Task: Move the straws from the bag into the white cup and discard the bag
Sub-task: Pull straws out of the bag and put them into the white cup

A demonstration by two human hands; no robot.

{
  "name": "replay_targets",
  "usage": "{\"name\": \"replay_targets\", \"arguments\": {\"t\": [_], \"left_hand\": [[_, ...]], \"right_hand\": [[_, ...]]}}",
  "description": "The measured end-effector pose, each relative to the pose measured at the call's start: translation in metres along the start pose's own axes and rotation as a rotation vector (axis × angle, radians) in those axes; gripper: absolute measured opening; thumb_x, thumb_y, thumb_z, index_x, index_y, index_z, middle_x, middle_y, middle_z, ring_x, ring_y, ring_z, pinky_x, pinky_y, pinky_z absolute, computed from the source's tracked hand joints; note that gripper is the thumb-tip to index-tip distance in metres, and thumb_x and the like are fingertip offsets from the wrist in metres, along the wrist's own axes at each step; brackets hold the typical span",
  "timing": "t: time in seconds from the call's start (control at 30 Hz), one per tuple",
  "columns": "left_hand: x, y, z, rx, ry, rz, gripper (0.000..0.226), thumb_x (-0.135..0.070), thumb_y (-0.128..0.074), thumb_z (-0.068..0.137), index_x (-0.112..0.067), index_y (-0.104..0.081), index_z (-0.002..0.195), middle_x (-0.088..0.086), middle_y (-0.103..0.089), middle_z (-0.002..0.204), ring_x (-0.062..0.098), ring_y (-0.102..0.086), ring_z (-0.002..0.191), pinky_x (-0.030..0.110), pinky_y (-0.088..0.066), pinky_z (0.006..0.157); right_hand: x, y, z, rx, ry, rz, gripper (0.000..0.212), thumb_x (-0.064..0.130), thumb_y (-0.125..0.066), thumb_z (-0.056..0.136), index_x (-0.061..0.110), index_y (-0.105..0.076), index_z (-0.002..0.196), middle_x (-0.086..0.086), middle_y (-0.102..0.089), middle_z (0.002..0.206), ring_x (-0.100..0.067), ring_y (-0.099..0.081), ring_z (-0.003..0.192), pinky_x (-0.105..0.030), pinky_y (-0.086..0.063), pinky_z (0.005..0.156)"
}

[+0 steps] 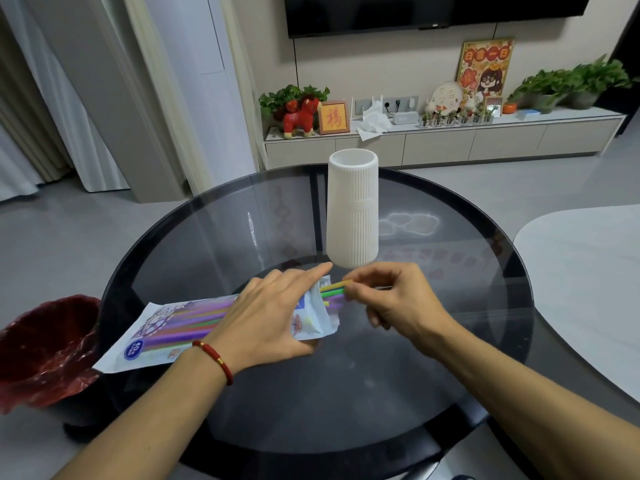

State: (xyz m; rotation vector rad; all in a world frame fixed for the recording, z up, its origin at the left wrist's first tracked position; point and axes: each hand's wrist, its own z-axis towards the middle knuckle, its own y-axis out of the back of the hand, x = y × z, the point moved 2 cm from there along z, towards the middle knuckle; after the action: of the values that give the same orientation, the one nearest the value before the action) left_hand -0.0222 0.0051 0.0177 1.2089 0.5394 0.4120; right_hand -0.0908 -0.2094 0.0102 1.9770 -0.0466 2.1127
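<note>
A flat printed plastic bag [162,336] of coloured straws lies on the round dark glass table [433,341], its open end pointing right. My left hand [273,320] presses down on the bag near that opening. Several straws [334,291] stick out of the mouth, yellow, green and purple. My right hand [394,299] pinches the tips of those straws between thumb and fingers. The tall ribbed white cup [352,213] stands upright just behind both hands, and its inside is hidden from this angle.
A bin with a red liner [45,351] stands on the floor left of the table. A white tabletop [585,282] overlaps the glass table's right edge. A low TV cabinet with plants and ornaments [443,140] runs along the far wall.
</note>
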Motion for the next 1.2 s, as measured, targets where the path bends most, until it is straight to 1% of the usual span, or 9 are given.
{"name": "replay_targets", "arguments": {"t": [0.1,0.23,0.5,0.67,0.73,0.8,0.97,1.1,1.2], "left_hand": [[0.007,-0.001,-0.003,0.028,0.022,-0.003,0.101,-0.066,-0.069,0.07,-0.047,-0.013,0.152,-0.02,-0.049,0.132,0.006,-0.047,0.105,0.032,-0.041,0.09],[0.0,-0.004,0.0,0.035,0.001,-0.003,0.111,-0.065,-0.068,0.066,-0.044,-0.005,0.154,-0.019,-0.047,0.135,0.009,-0.045,0.108,0.033,-0.039,0.09],[-0.002,-0.006,0.0,0.015,0.028,-0.046,0.109,-0.071,-0.066,0.068,-0.046,-0.004,0.154,-0.017,-0.046,0.134,0.009,-0.045,0.112,0.035,-0.039,0.095],[0.003,-0.005,-0.002,0.121,0.133,0.0,0.082,-0.097,-0.03,0.067,-0.061,-0.025,0.141,-0.022,-0.038,0.133,0.008,-0.04,0.115,0.041,-0.032,0.099],[0.005,-0.004,-0.001,0.144,0.221,-0.026,0.068,-0.093,-0.02,0.074,-0.056,-0.043,0.126,-0.021,-0.041,0.13,0.01,-0.041,0.115,0.043,-0.031,0.1],[0.004,-0.005,0.002,0.159,0.226,0.036,0.053,-0.082,-0.028,0.083,-0.046,-0.051,0.114,-0.019,-0.044,0.127,0.013,-0.043,0.114,0.045,-0.032,0.1],[-0.003,-0.016,0.006,0.253,0.232,0.115,0.025,-0.052,-0.031,0.1,-0.031,-0.043,0.107,-0.008,-0.044,0.128,0.02,-0.042,0.116,0.051,-0.032,0.104],[-0.008,-0.015,0.008,0.234,0.241,0.068,0.017,-0.044,-0.025,0.105,-0.031,-0.03,0.096,-0.007,-0.045,0.116,0.02,-0.044,0.107,0.048,-0.033,0.103],[-0.01,-0.013,0.008,0.195,0.246,0.077,0.02,-0.043,-0.023,0.105,-0.029,-0.034,0.098,-0.006,-0.046,0.114,0.021,-0.045,0.104,0.045,-0.034,0.1]], "right_hand": [[-0.004,0.022,0.001,-0.019,-0.029,0.04,0.004,0.002,-0.07,0.094,0.003,-0.073,0.092,-0.028,-0.07,0.086,-0.022,-0.065,0.054,-0.031,-0.051,0.043],[-0.011,0.008,-0.004,0.072,-0.061,0.072,0.026,0.023,-0.078,0.088,0.015,-0.067,0.111,-0.014,-0.071,0.108,-0.029,-0.074,0.081,-0.036,-0.059,0.053],[-0.014,-0.002,0.001,0.039,0.079,-0.121,0.006,0.009,-0.083,0.086,0.011,-0.083,0.092,-0.013,-0.078,0.072,-0.024,-0.075,0.063,-0.033,-0.066,0.069],[-0.006,0.037,0.002,0.022,0.02,-0.03,0.01,-0.001,-0.082,0.083,0.001,-0.082,0.093,-0.025,-0.078,0.079,-0.022,-0.074,0.067,-0.026,-0.063,0.069],[-0.002,0.054,-0.001,0.038,0.011,0.011,0.013,0.002,-0.083,0.08,0.0,-0.082,0.093,-0.023,-0.079,0.079,-0.022,-0.076,0.067,-0.023,-0.062,0.068],[0.001,0.068,-0.006,0.045,0.008,0.042,0.018,0.009,-0.084,0.075,0.003,-0.084,0.092,-0.022,-0.079,0.082,-0.024,-0.077,0.07,-0.023,-0.062,0.07],[0.006,0.087,-0.008,-0.01,-0.026,0.206,0.033,0.017,-0.087,0.065,0.005,-0.083,0.095,-0.038,-0.074,0.094,-0.033,-0.079,0.075,-0.027,-0.064,0.071],[0.005,0.083,-0.002,-0.114,-0.065,0.54,0.047,0.02,-0.079,0.078,0.007,-0.07,0.122,-0.027,-0.078,0.1,-0.038,-0.08,0.083,-0.032,-0.065,0.072],[-0.002,0.054,-0.005,-0.107,-0.201,0.585,0.041,0.031,-0.072,0.079,0.006,-0.064,0.111,-0.019,-0.069,0.098,-0.026,-0.074,0.07,-0.034,-0.064,0.061]]}}
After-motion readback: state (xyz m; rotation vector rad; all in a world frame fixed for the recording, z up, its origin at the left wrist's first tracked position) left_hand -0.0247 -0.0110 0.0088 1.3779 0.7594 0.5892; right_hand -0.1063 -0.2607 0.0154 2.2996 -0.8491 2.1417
